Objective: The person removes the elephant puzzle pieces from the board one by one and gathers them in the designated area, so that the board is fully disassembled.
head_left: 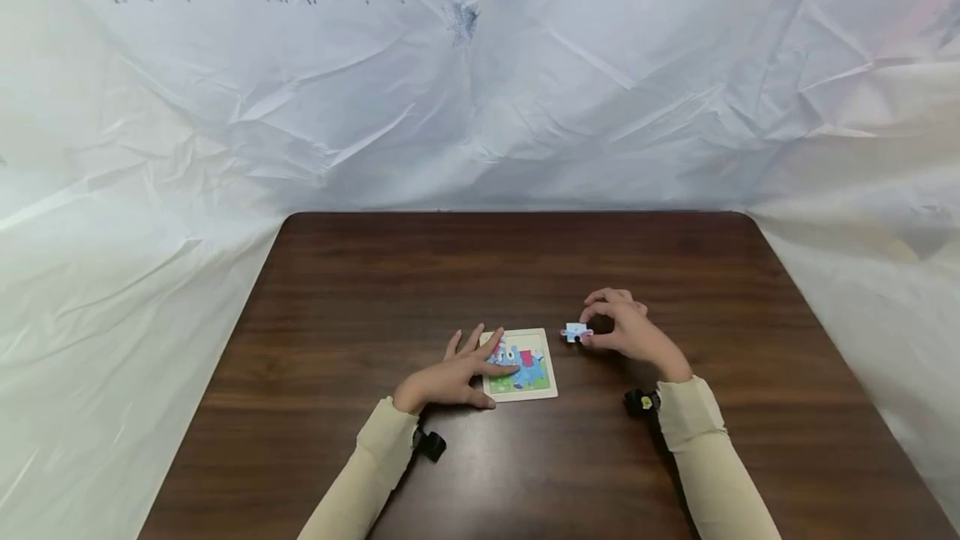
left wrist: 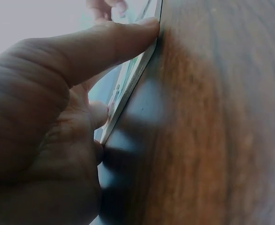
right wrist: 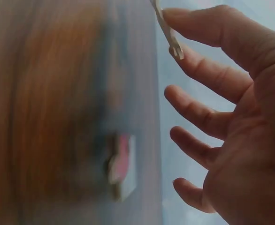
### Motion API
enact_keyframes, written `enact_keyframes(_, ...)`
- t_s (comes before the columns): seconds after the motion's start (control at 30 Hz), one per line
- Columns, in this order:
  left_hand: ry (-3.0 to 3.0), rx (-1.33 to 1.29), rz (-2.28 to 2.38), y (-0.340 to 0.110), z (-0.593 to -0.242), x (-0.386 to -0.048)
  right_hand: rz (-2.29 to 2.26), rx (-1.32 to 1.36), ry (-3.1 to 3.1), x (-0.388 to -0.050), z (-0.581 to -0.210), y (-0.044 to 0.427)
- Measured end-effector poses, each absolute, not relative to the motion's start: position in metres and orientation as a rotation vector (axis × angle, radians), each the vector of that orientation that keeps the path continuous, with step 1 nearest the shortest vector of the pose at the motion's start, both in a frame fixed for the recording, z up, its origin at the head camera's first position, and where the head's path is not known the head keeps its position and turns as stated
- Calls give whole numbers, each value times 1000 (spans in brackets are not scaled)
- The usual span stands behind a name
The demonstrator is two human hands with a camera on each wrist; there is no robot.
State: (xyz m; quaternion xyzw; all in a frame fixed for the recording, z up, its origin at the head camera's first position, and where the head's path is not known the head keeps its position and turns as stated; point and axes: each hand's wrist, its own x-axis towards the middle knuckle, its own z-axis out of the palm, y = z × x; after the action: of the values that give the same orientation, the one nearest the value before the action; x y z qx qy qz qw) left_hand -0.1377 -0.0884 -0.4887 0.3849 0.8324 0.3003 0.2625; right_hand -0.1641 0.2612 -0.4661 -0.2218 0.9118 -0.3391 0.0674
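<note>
Head view gives me the left hand [head_left: 450,379] with fingers spread apart over a square, cream-rimmed picture-puzzle tray [head_left: 525,395], hiding its left part. Inside the tray I make out a blue cartoon animal with a red patch on green ground; whether every piece is in, I cannot tell. Left wrist view shows me only the tray's edge beside the thumb, washed out by glare. Right of the tray, apart from it, a small white-and-pink jigsaw piece [head_left: 575,330] is pinched between the right hand's [head_left: 633,333] thumb and index fingertips. Right wrist view shows me a second, blurred pink-and-white piece [right wrist: 123,168] on the dark brown wooden counter [head_left: 450,273], below those fingers.
</note>
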Motion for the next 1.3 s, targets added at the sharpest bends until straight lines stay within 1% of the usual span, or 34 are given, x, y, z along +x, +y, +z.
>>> enact_keyframes(0.13, 2239, 1042, 830, -88, -489, -134, -953, -628, 2728, -164, -469, 275)
enact_keyframes(0.3, 2239, 1066, 852, -89, -489, -139, -888, -572, 2747, -168, -469, 283)
enact_keyframes(0.73, 2244, 1047, 825, -90, -490, -138, -892, -532, 2767, -169, -475, 276)
enact_keyframes(0.87, 2249, 1061, 810, -88, -489, -138, -1012, -561, 2783, -167, -477, 262)
enact_keyframes(1.0, 2251, 1056, 809, -87, -490, -138, -1213, -588, 2774, -166, -477, 236)
enact_keyframes(1.13, 2255, 1029, 821, -87, -490, -136, -1372, -553, 2730, -167, -478, 210)
enact_keyframes(1.3, 2274, 1012, 845, -88, -491, -135, -1614, -435, 2599, -162, -478, 183)
